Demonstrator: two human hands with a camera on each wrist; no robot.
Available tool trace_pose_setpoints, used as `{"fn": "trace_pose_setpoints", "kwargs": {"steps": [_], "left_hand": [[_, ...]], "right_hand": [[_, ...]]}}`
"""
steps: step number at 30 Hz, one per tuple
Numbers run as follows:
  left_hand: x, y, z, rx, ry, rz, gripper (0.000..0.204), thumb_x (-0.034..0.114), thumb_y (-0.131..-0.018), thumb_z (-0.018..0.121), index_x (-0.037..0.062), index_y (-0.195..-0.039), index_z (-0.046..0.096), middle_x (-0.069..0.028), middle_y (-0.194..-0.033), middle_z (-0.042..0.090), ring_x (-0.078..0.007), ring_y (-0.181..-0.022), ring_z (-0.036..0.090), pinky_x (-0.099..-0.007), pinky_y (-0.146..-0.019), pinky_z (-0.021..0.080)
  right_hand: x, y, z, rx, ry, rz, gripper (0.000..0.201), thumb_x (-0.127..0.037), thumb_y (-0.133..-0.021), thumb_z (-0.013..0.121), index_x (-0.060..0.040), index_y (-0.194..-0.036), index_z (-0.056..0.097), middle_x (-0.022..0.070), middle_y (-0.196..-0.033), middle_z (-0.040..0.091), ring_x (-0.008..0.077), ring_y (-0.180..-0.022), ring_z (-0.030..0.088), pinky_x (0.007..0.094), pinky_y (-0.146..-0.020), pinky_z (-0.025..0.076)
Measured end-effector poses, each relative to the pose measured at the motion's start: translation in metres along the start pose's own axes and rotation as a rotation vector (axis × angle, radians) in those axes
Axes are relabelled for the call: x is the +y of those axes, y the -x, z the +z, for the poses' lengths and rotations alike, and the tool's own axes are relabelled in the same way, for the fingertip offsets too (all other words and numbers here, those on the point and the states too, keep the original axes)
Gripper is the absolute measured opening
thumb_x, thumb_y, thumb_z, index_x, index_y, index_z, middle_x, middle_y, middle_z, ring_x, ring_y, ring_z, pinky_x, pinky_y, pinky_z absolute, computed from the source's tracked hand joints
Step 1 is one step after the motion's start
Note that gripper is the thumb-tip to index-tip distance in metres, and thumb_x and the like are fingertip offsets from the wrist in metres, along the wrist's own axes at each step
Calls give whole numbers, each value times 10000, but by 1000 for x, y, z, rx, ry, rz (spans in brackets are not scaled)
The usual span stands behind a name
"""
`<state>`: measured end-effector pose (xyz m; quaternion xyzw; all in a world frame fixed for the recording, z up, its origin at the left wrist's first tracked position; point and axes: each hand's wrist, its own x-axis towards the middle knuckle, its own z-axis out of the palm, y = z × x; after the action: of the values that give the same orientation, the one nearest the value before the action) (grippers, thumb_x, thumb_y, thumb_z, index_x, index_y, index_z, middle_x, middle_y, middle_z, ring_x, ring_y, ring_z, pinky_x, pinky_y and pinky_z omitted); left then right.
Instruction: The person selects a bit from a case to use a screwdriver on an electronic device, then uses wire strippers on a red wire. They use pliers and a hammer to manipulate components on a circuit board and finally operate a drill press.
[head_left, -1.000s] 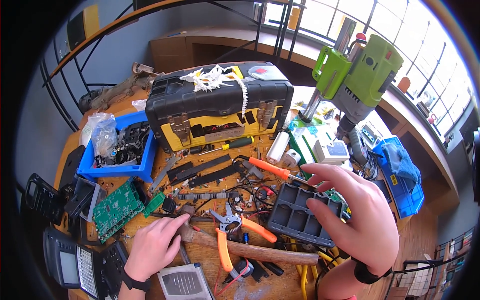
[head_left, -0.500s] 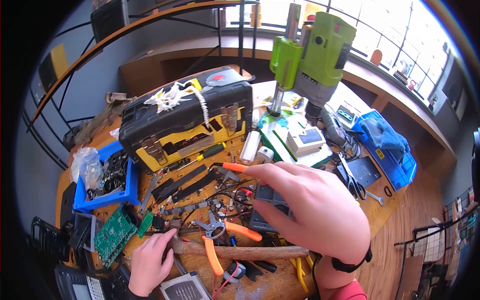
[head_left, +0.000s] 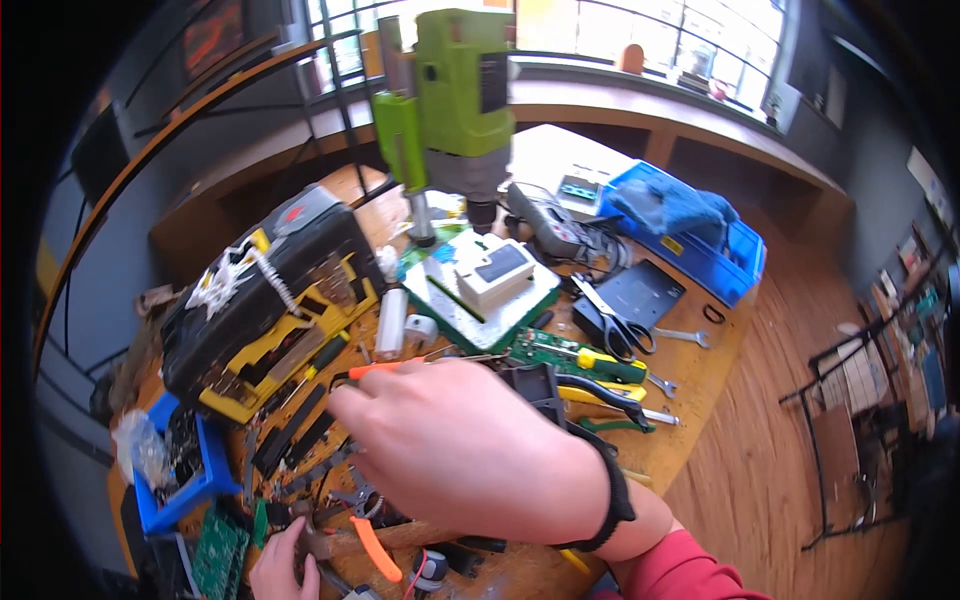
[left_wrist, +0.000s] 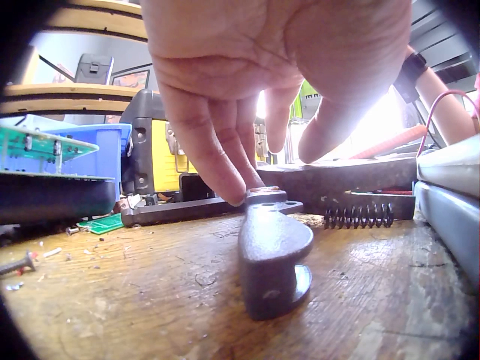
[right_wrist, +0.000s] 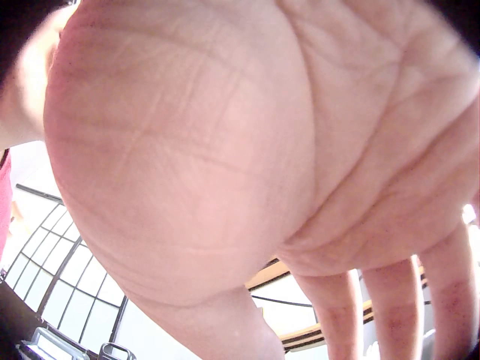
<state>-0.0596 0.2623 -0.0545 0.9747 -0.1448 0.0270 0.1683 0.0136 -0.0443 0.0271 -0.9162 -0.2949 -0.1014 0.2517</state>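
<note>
My left hand point(head_left: 282, 572) is low in the head view, beside the head of a wooden-handled hammer point(head_left: 392, 537). The left wrist view shows the left hand point(left_wrist: 247, 82) with extended fingers reaching down, one fingertip at a grey metal piece point(left_wrist: 271, 247). My right hand point(head_left: 460, 440) hovers over the middle of the bench, hiding much of what lies beneath. Its thumb and fingers point(right_wrist: 394, 307) extend with nothing visible between them. An orange-handled tool point(head_left: 374, 370) lies just behind that hand. Below it are wire strippers with orange handles point(head_left: 376, 550).
A black and yellow toolbox point(head_left: 270, 310) and a green drill press point(head_left: 465, 100) stand behind. On the right lie scissors point(head_left: 615, 325), a screwdriver point(head_left: 610, 366), and a blue bin point(head_left: 700, 262). A blue tray point(head_left: 200, 500) and green circuit board point(head_left: 220, 545) are at left.
The head view has swung right, so the bench shifts left. My right hand has moved left from over the black compartment tray, past the orange handle. My left hand stays by the hammer head.
</note>
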Motion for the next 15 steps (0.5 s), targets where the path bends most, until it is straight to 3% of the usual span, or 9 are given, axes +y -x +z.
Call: {"fn": "trace_pose_setpoints", "kwargs": {"steps": [2, 12, 14, 15], "left_hand": [[-2, 0, -1, -78, 11, -47, 456, 46, -972, 601, 90, -1426, 594, -197, -1312, 670, -387, -1185, 652, -421, -1007, 514], [-6, 0, 2, -58, 10, -18, 445, 36, -969, 606, 76, -1412, 608, -206, -1276, 680, -384, -1128, 670, -411, -952, 535], [-5, 0, 1, -55, 27, -28, 446, 37, -970, 607, 76, -1414, 607, -204, -1276, 681, -382, -1125, 672, -407, -944, 539], [-5, 0, 1, -69, 37, -47, 446, 38, -970, 607, 74, -1414, 605, -205, -1276, 681, -379, -1125, 673, -404, -940, 540]], "right_hand": [[1, -1, 6, 11, 45, -68, 211, -128, -836, 701, 19, -943, 594, 150, -862, 666, 321, -823, 710, 404, -693, 559], [-13, -5, 32, -58, 73, -125, 252, -148, -812, 722, -2, -1001, 641, 93, -854, 674, 252, -801, 701, 356, -659, 514], [-17, -7, 46, 22, 92, -165, 300, -232, -738, 806, -30, -928, 693, 65, -797, 703, 221, -758, 732, 322, -608, 513], [-19, -8, 50, -31, 66, -166, 298, -242, -745, 802, -33, -928, 694, 63, -796, 705, 219, -759, 732, 320, -610, 507]]}}
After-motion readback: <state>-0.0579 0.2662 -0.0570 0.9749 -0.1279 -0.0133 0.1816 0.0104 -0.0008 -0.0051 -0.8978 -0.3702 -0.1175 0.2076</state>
